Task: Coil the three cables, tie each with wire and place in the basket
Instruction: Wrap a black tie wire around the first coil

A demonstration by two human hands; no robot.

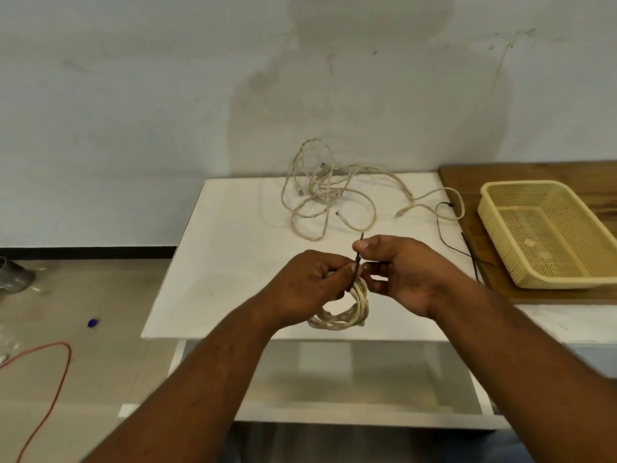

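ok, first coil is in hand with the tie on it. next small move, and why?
Probably twist or pull the black wire tie tight. Both the left hand and right hand pinch it at the top of the coiled cable, one end sticks up free, and the basket holds no coil yet.

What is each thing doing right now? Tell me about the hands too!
Coiled cable: looped up, held above the table, wire going round it.
Black wire: pinched between both hands, one end poking up.
Loose cables: tangled, uncoiled, on the table.
Spare wires: lying loose beside the basket.
Basket: upright, no cables inside.
Left hand: closed on coil and wire.
Right hand: pinching the wire.
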